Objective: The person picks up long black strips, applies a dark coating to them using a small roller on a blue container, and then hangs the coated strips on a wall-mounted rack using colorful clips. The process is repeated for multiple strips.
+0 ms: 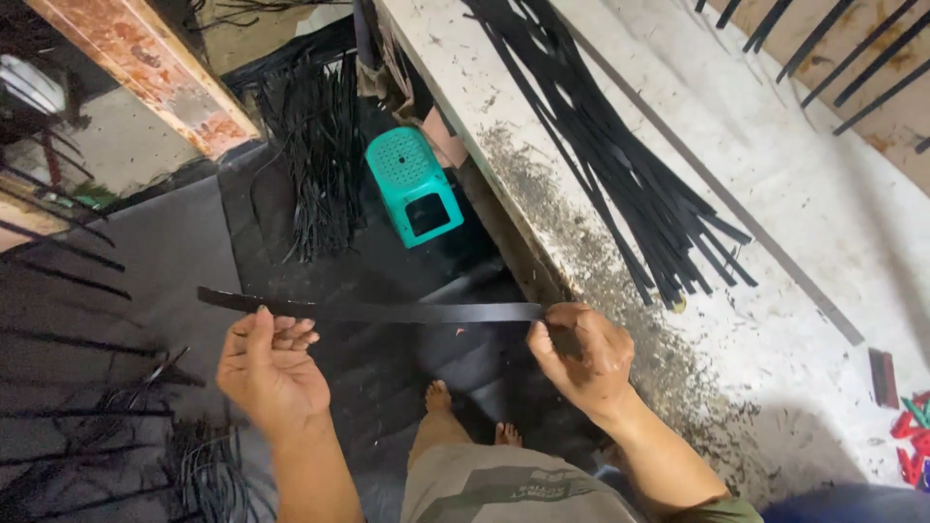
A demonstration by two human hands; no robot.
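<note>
Now we hold a long black strip (373, 311) level in front of us, stretched between both hands above the dark floor (194, 252). Our right hand (581, 353) has its fingers (544, 347) clenched on the strip's right end, just beside the near edge of the bench (823, 223). Our left hand (266, 363) sits under the strip farther left, thumb up against it and the other fingers curled loosely behind, so the strip rests on them; its left tip sticks out past that hand.

On the bench, a bundle of similar black strips (620, 165) lies slantwise, its cut ends fanned out near our right hand but apart from it. Dark grit covers the bench edge beneath and around the bundle. A thin grey slat (717, 184) runs diagonally across the bench beyond the bundle, and a few red clips (911, 436) lie at the far right corner (only partly in view), with a small dark block (882, 376) close to them.

Below the bench stands a small teal stool (415, 184), with a heap of black strips (315, 155) spread on the floor to its left. More loose strips lie scattered along the left side of the floor. Our bare feet (438, 395) show under the held strip, between the hands.
</note>
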